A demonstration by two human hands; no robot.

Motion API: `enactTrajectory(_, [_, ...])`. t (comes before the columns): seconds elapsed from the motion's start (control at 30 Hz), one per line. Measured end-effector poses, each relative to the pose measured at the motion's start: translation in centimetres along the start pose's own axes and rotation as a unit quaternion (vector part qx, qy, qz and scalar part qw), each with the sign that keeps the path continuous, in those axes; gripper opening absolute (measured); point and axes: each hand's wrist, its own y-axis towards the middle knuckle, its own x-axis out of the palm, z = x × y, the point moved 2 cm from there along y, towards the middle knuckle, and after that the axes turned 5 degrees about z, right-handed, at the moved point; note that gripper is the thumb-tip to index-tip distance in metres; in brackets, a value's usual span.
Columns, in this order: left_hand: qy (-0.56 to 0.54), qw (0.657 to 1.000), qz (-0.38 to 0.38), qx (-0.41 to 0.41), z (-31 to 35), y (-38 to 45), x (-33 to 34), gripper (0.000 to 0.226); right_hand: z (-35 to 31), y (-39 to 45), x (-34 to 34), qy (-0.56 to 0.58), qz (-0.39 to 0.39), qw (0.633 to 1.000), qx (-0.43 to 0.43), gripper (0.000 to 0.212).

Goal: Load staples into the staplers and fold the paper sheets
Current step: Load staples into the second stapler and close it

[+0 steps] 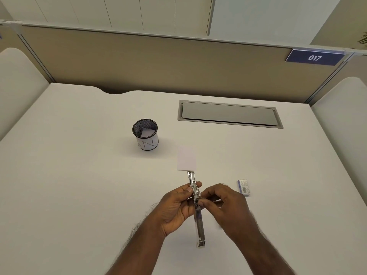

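Observation:
A silver stapler (192,181) is swung fully open into one long strip, held above the desk near its front middle. My left hand (175,209) grips it at the hinge from the left. My right hand (224,203) pinches at the hinge from the right; whether it holds staples I cannot tell. A small white paper sheet (187,158) lies flat just beyond the stapler's far tip. A small staple box (243,187) lies on the desk to the right of my hands.
A black mesh pen cup (145,134) with a white label and a folded paper inside stands at the middle left. A grey cable hatch (229,114) is set into the white desk (79,175) at the back right. Beige partition walls enclose the desk.

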Motion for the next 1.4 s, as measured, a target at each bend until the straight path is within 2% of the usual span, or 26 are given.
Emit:
enactTrajectory(0.2, [-0.006, 1.0, -0.01, 0.014, -0.3, -0.1, 0.1, 0.026, -0.3, -1.1, 0.1, -0.076, 0.07, 0.991, -0.085, 0.005])
enactTrajectory(0.47, [0.012, 1.0, -0.021, 0.02, -0.6, -0.5, 0.5, 0.027, -0.7, -1.4, 0.1, -0.108, 0.11, 0.982, -0.108, 0.015])
enactTrajectory(0.63, [0.038, 0.998, -0.04, 0.013, -1.1, -0.8, 0.6, 0.028, -0.9, -0.5, 0.1, -0.133, 0.075, 0.984, -0.087, 0.008])
enactTrajectory(0.83, [0.053, 0.998, -0.044, 0.011, -1.5, -0.7, 0.5, 0.03, -0.3, 0.2, 0.6, -0.181, -0.006, 0.983, -0.013, 0.021])
enactTrajectory(0.93, [0.051, 0.998, -0.036, 0.031, -1.2, -0.5, 0.1, 0.032, -0.1, -0.1, 0.6, -0.135, 0.009, 0.991, 0.018, 0.02])
enactTrajectory(1.0, [0.03, 0.998, -0.013, 0.053, -0.6, -0.2, -0.4, 0.033, 0.5, -0.5, 0.5, -0.071, 0.022, 0.993, 0.089, 0.017])
enactTrajectory(1.07, [0.006, 0.997, 0.02, 0.081, 0.0, 0.0, -1.1, 0.029, 1.3, -1.3, 0.9, 0.0, -0.031, 0.984, 0.174, 0.023])
enactTrajectory(1.13, [-0.007, 0.993, 0.049, 0.106, 0.6, 0.3, -1.7, 0.025, 1.9, -2.3, 1.7, 0.063, -0.129, 0.96, 0.24, 0.038])
enactTrajectory(1.2, [-0.011, 0.989, 0.07, 0.126, 1.0, 0.5, -2.2, 0.024, 2.1, -3.3, 2.3, 0.098, -0.192, 0.938, 0.272, 0.05])
enactTrajectory(1.23, [-0.008, 0.988, 0.078, 0.134, 1.1, 0.6, -2.3, 0.025, 2.2, -3.6, 2.4, 0.106, -0.198, 0.934, 0.276, 0.05])
enactTrajectory(1.4, [0.009, 0.982, 0.104, 0.157, 1.8, 0.5, -2.9, 0.02, 2.0, -3.9, 2.3, 0.204, -0.081, 0.933, 0.286, 0.031])
